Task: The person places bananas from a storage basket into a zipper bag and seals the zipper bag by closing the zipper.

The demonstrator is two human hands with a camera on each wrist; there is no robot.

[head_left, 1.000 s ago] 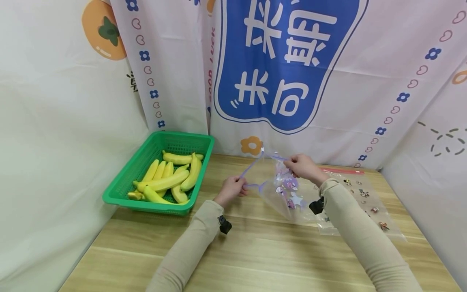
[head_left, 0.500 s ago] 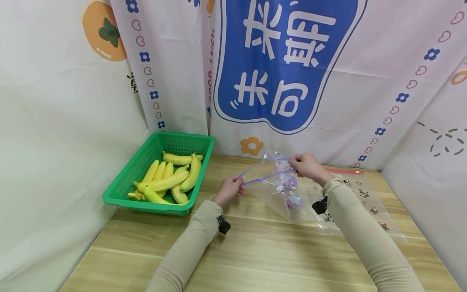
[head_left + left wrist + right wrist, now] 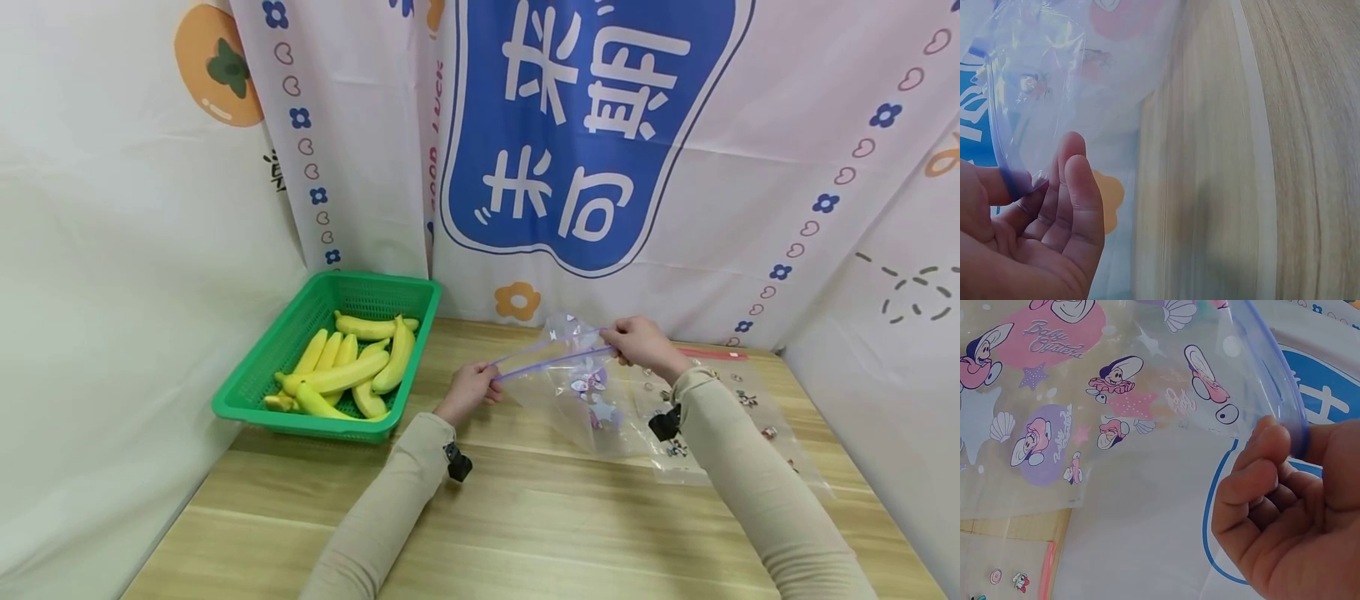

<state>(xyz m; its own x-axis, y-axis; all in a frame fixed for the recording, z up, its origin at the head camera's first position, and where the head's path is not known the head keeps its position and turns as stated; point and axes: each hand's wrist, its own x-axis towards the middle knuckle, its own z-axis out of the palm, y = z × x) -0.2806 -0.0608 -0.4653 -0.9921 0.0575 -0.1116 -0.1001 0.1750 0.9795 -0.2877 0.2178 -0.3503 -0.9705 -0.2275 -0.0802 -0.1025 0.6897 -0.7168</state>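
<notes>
I note the left hand (image 3: 468, 392) and right hand (image 3: 643, 343) each pinching one end of the clear printed bag (image 3: 588, 387) above the worktop (image 3: 555, 529), where overpulling could, I judge, slip a corner loose.

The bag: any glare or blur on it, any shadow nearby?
Left wrist view: pale glints streak the bag, and a soft shadow lies on the table; right wrist view: its prints look fairly sharp; head view: small glints on it too.
</notes>
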